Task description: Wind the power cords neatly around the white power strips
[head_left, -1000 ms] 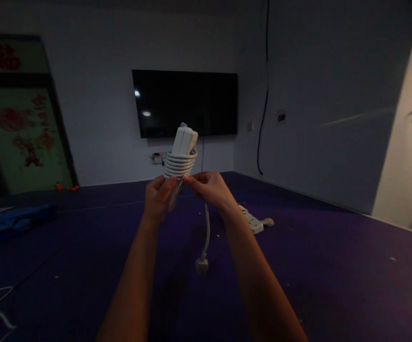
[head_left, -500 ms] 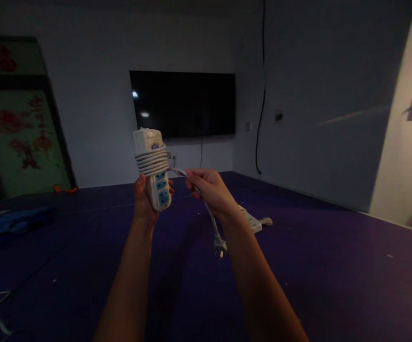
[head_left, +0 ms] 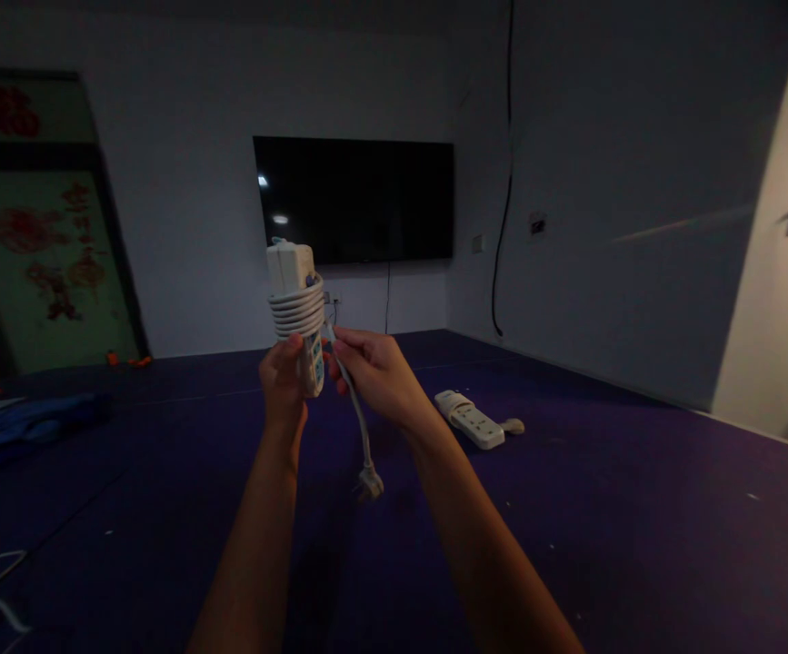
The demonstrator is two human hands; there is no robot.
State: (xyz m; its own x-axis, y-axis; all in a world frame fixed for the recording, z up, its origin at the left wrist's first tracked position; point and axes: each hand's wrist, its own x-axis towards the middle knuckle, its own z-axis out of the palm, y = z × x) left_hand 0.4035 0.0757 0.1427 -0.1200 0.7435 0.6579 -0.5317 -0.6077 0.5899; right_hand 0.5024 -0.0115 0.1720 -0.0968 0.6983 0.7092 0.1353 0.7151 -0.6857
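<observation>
Left hand (head_left: 283, 377): I see it closed round the power strip (head_left: 296, 313), upright.
Right hand (head_left: 374, 372): pinches the loose cord (head_left: 356, 418).
Wound: several coils.
Unwound: short tail, plug (head_left: 369, 483) dangling.

left hand (head_left: 283, 377): grips the lower end of a white power strip (head_left: 296, 313), held upright
cord (head_left: 296, 313): coiled round the strip's middle
right hand (head_left: 373, 372): pinches the loose cord just beside the strip
plug (head_left: 369, 481): dangles below the hands
floor (head_left: 604, 509): dark purple, second power strip (head_left: 470, 419) lying on it
wall: dark tv (head_left: 356, 200)
</observation>
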